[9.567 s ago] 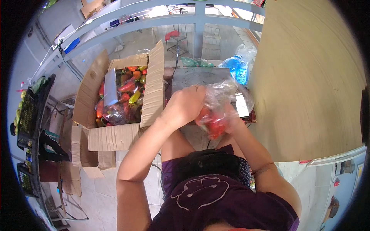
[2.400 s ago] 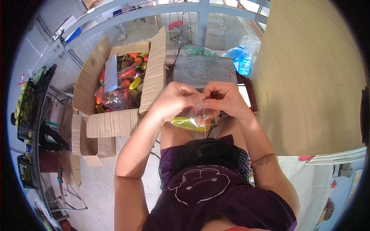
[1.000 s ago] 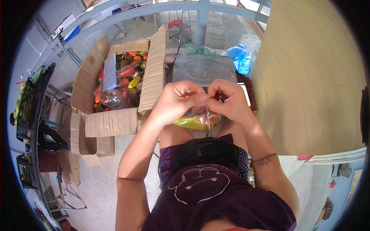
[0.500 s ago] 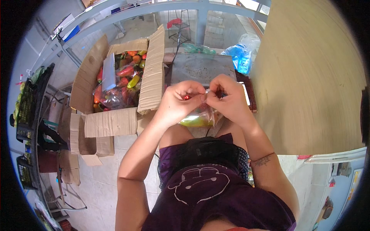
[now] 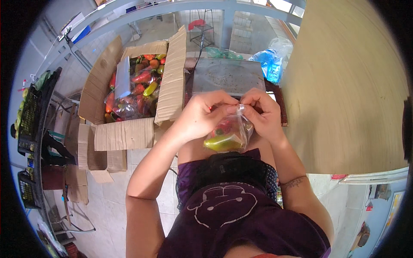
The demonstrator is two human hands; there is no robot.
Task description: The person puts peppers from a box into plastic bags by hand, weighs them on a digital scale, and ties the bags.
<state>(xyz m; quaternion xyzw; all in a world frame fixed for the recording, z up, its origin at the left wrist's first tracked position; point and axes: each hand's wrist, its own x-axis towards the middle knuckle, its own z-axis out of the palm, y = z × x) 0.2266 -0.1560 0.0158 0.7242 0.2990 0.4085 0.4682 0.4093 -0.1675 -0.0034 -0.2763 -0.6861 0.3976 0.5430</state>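
A clear plastic bag (image 5: 225, 132) hangs above my lap, with red peppers and one long yellow-green pepper (image 5: 224, 142) inside. Its gathered neck is pinched between the fingertips of my left hand (image 5: 205, 114) and my right hand (image 5: 263, 115). Both hands are closed, their fingertips almost meeting at the twisted plastic. Part of the bag's left side is hidden behind my left hand. Just beyond my hands lies a flat metal platform (image 5: 228, 75), like that of a scale.
To the left stands an open cardboard box (image 5: 171, 81) of red, green and yellow peppers (image 5: 140, 79), partly under clear plastic. A smaller carton (image 5: 97, 159) sits below it. A blue plastic package (image 5: 272, 64) lies beyond the platform. A tall wooden panel (image 5: 348, 94) blocks the right.
The bag has turned and come slightly nearer, showing more of the peppers. My hands have shifted a little to the right, still pinching its neck.
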